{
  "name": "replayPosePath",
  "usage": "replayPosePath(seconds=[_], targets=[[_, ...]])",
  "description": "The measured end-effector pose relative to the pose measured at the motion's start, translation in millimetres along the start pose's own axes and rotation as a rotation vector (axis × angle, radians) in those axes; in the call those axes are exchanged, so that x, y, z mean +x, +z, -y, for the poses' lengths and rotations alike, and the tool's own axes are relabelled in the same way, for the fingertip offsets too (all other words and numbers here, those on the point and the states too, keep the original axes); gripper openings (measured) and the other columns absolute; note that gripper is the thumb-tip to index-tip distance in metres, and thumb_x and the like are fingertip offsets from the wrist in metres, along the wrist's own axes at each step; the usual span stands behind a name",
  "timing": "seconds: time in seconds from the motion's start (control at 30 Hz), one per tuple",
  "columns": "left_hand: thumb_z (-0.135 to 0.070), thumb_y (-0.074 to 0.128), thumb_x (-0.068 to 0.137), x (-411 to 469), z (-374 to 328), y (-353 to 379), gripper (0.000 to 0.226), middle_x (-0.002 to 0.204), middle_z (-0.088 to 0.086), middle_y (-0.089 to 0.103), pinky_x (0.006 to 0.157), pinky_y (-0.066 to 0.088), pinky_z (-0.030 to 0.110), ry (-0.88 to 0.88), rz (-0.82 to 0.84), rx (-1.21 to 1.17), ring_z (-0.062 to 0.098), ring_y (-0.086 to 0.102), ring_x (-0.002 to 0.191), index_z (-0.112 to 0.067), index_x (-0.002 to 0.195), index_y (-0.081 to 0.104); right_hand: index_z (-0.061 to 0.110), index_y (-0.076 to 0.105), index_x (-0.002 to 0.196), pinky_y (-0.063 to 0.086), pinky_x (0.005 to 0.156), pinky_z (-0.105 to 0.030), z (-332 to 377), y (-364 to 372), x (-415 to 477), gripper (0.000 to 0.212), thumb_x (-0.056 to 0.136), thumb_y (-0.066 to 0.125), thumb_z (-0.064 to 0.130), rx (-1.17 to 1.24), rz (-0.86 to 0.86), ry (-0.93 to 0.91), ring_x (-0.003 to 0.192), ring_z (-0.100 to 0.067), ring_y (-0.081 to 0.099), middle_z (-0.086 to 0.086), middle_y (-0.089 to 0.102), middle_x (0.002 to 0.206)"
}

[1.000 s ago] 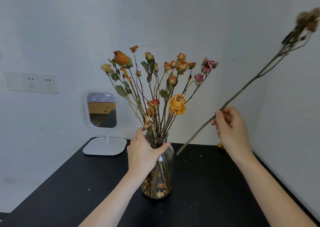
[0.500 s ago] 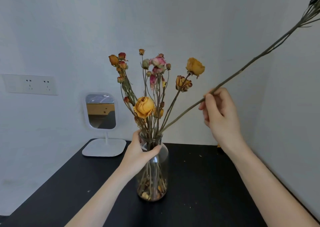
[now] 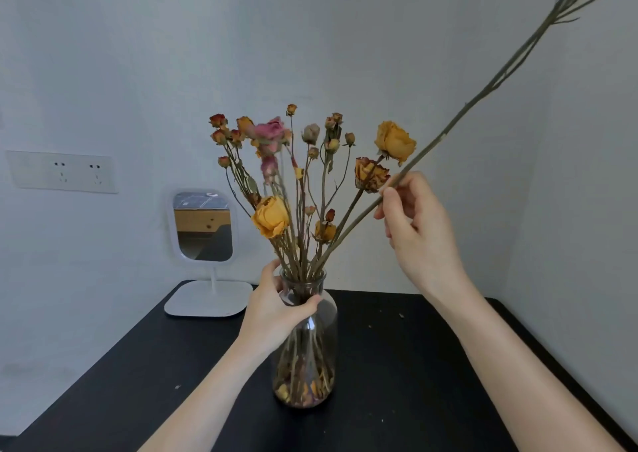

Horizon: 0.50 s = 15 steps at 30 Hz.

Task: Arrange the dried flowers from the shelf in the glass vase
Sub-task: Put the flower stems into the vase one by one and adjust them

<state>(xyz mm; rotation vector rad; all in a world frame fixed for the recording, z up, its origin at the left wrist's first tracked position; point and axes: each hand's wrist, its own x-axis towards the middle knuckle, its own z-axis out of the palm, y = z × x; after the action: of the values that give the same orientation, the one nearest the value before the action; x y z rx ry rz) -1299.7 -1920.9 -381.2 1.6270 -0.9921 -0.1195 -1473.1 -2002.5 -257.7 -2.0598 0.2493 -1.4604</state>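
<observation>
left grip point(image 3: 276, 310): your fingers and thumb curl round the neck of the glass vase point(image 3: 321, 355), with the thumb across the front just below the rim. the vase stands upright on the black surface point(image 3: 414, 365), about centre. the dried flowers point(image 3: 310, 182) fill it: stems are bundled through the mouth and yellow, orange and pink heads fan out above. loose petals point(image 3: 300, 391) lie at the bottom of the glass.

right grip point(image 3: 419, 230): you pinch a long stem point(image 3: 483, 94) between thumb and fingertips, up and right of the vase, beside the orange heads. the stem slants from the upper right corner, where its head runs out of view, down left toward the vase mouth. its lower end appears to sit among the other stems at the rim, but the bundle hides how deep it goes.

back left: a white mirror point(image 3: 203, 227) on a flat base stands at the corner of the surface. a socket plate point(image 3: 62, 172) is on the wall further left.
</observation>
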Motion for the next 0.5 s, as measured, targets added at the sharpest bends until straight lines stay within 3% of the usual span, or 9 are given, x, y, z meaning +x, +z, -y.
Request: replayPosePath(seconds=[0.13,0.27,0.43,0.5], targets=[[-0.032,0.074,0.068,0.8,2.3,2.7,0.07,0.112,-0.021,0.059,0.083,0.039,0.012,-0.01,0.045,-0.018,0.0,0.054,0.108,-0.027,0.128,0.039,0.022,0.05,0.096,0.046,0.064,-0.016,1.3,8.4,-7.8,0.007,0.096,0.044,0.019,-0.061,0.075,-0.013,0.078,-0.005,0.055,0.008,0.056,0.077],[-0.037,0.074,0.069,1.1,4.0,3.4,0.06,0.107,-0.023,0.06,0.086,0.043,0.015,-0.02,0.062,-0.036,-0.004,0.055,0.105,-0.03,0.12,0.044,0.011,0.054,0.093,0.045,0.061,-0.026,3.2,17.0,-11.7,0.013,0.096,0.045,0.02,-0.178,0.129,-0.055,0.07,-0.011,0.055,-0.001,0.059,0.071],[-0.051,0.076,0.063,-0.4,4.1,3.6,0.071,0.108,-0.023,0.059,0.086,0.044,0.018,-0.021,0.041,-0.043,-0.005,0.055,0.102,-0.031,0.122,0.042,0.018,0.055,0.1,0.046,0.05,-0.016,8.7,31.8,-8.3,0.013,0.095,0.046,0.025,-0.326,0.121,-0.113,0.051,-0.004,0.056,0.01,0.056,0.062],[-0.053,0.074,0.063,-0.9,3.8,3.7,0.071,0.107,-0.023,0.059,0.085,0.044,0.018,-0.009,0.039,-0.022,-0.005,0.055,0.102,-0.03,0.122,0.042,0.015,0.058,0.105,0.049,0.053,-0.016,10.9,37.3,-4.7,0.019,0.095,0.047,0.027,-0.392,0.104,-0.118,0.056,-0.006,0.059,0.007,0.06,0.066]])
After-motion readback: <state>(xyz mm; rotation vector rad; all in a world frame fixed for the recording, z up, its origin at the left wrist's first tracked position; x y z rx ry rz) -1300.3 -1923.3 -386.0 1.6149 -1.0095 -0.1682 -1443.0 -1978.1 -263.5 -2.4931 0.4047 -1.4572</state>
